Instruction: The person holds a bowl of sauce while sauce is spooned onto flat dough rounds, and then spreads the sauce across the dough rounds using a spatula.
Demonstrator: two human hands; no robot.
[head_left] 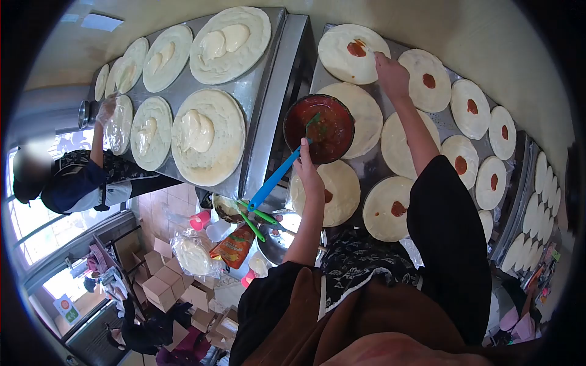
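Observation:
A dark red bowl point(294, 113) of red sauce is held over the metal table by my left hand point(309, 174), its fingers closed at the bowl's near rim. A spatula with a blue handle point(273, 183) leans in the bowl, its green head in the sauce, and passes by my left hand. My right hand point(392, 76) reaches to the right edge of a round dough base point(339, 58) with red sauce near its middle. The fingers of my right hand are bent together; whatever they grip is too small to make out. Several other dough bases point(421, 64) carry sauce spots.
On the left, a metal table point(244, 91) bears dough bases with cream-coloured filling, and a co-worker's gloved hand point(107, 110) touches one. Below are a metal pan point(274, 247), green-handled utensils, an orange packet point(233, 247) and cardboard boxes point(163, 290). More dough bases lie far right.

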